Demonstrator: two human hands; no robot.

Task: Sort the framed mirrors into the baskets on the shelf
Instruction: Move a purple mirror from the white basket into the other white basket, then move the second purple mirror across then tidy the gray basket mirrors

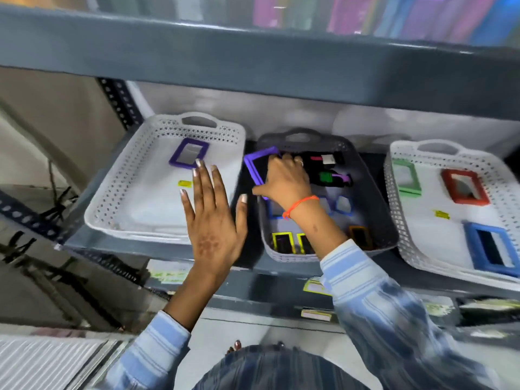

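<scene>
Right hand [284,178] clamped on purple mirror [254,168], tilted over left rim of grey middle basket [377,198]. Left hand [213,220] empty, fingers spread, hovering over right edge of left white basket [118,198], where second purple mirror [189,156] lies at far end. Right white basket [399,235] holds green [406,177], red [465,187], blue [491,247] mirrors.

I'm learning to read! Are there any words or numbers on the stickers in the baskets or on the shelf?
No words or numbers can be read here.
Yellow sticker in the left white basket: too blurred.
Yellow sticker in the right white basket: too blurred.
Yellow-edged label on the shelf front: too blurred.
Pale tag below it: too blurred.
</scene>
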